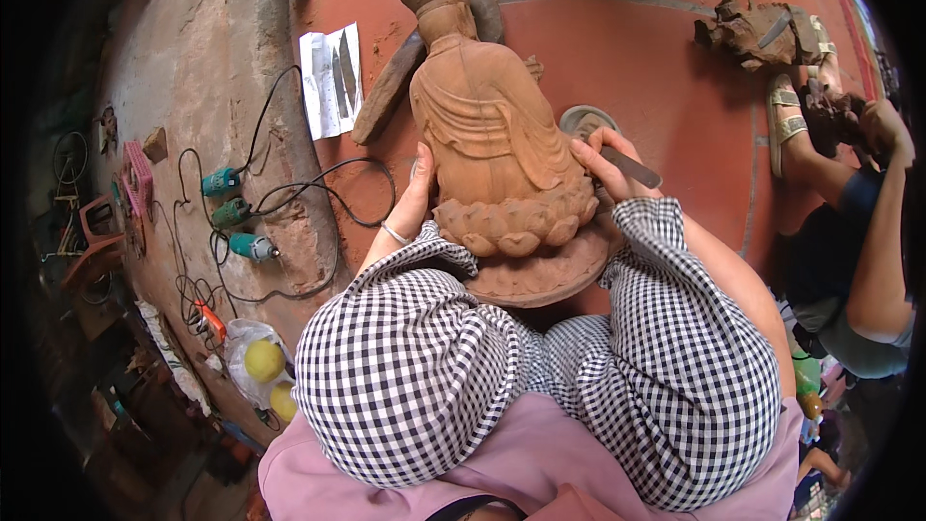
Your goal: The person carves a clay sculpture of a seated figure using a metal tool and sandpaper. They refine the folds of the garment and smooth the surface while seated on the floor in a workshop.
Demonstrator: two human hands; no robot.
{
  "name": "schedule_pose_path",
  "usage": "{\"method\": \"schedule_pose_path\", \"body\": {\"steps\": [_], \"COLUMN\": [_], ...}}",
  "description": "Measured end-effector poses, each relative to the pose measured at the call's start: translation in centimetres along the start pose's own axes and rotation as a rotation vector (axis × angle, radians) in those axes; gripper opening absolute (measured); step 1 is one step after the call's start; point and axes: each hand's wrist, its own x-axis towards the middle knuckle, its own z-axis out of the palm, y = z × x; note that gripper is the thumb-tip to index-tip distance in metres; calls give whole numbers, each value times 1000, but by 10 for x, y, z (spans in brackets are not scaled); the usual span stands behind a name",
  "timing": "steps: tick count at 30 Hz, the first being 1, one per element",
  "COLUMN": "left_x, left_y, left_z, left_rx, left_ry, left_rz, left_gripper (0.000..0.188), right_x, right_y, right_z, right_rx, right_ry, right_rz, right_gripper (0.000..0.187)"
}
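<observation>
A brown carved statue (477,125) in draped robes leans away from me, its lotus base (516,224) toward my knees. Beneath that base is a round brown plinth (540,275) with a rough rim. My left hand (415,195) grips the statue's left side, thumb up along it and the fingers hidden behind. At the right side of the lotus base, my right hand (613,162) is closed around a flat dark tool with a rounded end (637,172); its other end is hidden. Just beyond that hand lies a round grey dish-like object (585,119).
Wooden pieces (391,87) lie beside the statue. White paper with blades (333,82) is on the tiles. Teal power tools (253,247) with tangled black cords and a bag of yellow fruit (262,359) lie left. At right, another person's hand (885,130) is near a dark carved piece (757,34).
</observation>
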Motion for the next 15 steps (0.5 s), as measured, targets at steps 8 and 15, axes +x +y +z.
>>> {"method": "schedule_pose_path", "body": {"steps": [8,15], "left_x": [92,101], "left_y": [-77,-81], "left_z": [-65,-54], "left_rx": [-46,-202], "left_ry": [78,79], "left_rz": [198,231], "left_gripper": [83,74], "right_x": [-25,-31], "right_y": [-36,-47], "right_z": [-2,1], "right_rx": [-153,-124], "right_ry": [66,21], "right_rz": [-77,-93], "right_gripper": [37,37]}}
